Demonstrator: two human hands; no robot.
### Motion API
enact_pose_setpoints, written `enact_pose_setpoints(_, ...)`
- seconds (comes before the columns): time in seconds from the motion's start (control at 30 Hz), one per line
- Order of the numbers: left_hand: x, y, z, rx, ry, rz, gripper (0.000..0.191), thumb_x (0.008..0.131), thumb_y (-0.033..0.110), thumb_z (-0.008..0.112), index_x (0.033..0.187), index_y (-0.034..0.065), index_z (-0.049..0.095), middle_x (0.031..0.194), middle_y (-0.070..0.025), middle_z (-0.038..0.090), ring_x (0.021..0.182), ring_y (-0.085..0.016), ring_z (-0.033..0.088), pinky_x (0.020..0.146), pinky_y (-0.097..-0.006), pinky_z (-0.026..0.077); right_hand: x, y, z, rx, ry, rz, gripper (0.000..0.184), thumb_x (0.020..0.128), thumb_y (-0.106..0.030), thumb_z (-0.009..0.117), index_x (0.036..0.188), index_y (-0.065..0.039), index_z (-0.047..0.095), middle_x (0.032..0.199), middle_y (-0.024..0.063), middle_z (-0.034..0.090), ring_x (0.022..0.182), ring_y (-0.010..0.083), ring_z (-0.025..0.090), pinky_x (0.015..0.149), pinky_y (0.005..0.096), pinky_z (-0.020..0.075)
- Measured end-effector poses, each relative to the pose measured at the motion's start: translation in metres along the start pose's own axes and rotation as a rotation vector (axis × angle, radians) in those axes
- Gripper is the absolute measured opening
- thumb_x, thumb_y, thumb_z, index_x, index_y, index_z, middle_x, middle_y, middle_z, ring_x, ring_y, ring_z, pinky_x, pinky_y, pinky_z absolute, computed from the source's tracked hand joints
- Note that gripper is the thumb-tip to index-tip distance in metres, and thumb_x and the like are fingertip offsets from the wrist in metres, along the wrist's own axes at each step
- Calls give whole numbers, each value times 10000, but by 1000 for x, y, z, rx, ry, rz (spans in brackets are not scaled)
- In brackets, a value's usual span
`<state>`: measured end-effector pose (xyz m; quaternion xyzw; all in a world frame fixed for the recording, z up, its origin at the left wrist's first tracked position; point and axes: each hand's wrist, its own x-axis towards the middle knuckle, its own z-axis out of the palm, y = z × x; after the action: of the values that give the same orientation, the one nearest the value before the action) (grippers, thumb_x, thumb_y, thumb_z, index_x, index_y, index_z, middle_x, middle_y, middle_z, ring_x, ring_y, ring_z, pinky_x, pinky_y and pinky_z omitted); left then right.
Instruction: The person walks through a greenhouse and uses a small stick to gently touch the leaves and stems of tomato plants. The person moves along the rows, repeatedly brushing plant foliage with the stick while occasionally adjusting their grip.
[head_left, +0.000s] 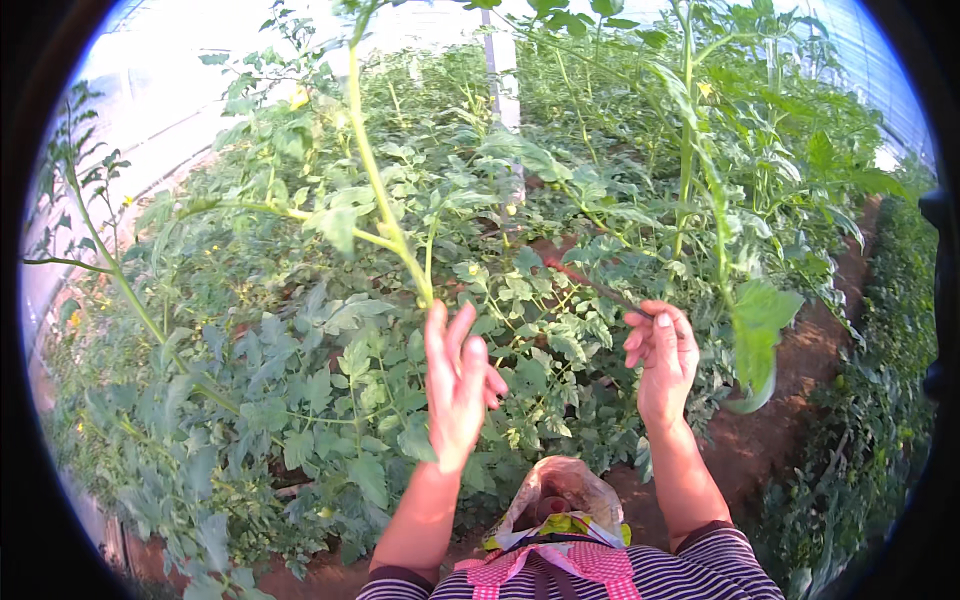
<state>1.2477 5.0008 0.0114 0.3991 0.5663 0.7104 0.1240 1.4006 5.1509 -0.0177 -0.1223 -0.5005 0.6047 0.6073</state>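
My left hand (459, 379) is raised with its fingers apart and holds nothing. Its fingertips are beside the lower part of a thick pale-green tomato stem (375, 169); whether they touch is hard to tell. My right hand (666, 356) pinches a thin dark stick (600, 288) between thumb and fingers. The stick points up and left over the leaves, and its far tip looks reddish. To the right of that hand hangs a large, blurred tomato leaf (761, 337). Tomato foliage (551, 330) fills the space behind and between both hands.
A plastic bag (600, 495) hangs open at my waist over a pink checked apron (517, 568); its contents are unclear. Bare soil path (795, 375) runs along the right. A pale post (502, 75) stands among the plants, and greenhouse film (150, 82) rises at left.
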Motion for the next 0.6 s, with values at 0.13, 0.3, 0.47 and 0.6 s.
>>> enact_pose_setpoints(0.13, 43, 4, 10, 27, 32, -187, 754, 958, 491, 387, 1468, 144, -46, 1379, -184, 401, 549, -114, 531, 423, -216, 405, 7, 10, -16, 79, -117, 60, 249, 968, -233, 472, 1073, -28, 567, 898, 95, 651, 652, 77, 553, 519, 191, 430)
enact_pose_setpoints(0.3, 47, -3, 18, -23, 94, -213, 724, 960, 526, 330, 1471, 143, -10, 1200, -154, 536, 536, -105, 483, 434, -214, 358, 16, 13, -23, 48, -156, 257, 202, 947, -172, 506, 1079, -38, 581, 864, 0, 607, 730, 46, 526, 682, 192, 434)
enact_pose_setpoints(0.47, 37, -2, 21, -79, 85, -175, 730, 960, 537, 308, 1472, 128, -15, 1091, -132, 538, 528, -107, 433, 427, -218, 330, 18, 22, -26, 160, -302, 221, 352, 884, -276, 607, 1133, -36, 542, 996, 109, 647, 738, 75, 571, 584, 190, 438)
enact_pose_setpoints(0.6, 36, -3, 21, -106, 57, -150, 743, 955, 542, 309, 1470, 112, -10, 1071, -115, 538, 517, -102, 426, 415, -210, 313, 19, 24, -19, 21, -254, 158, 257, 971, -210, 471, 1082, 0, 567, 930, 123, 655, 638, 84, 552, 522, 201, 441)
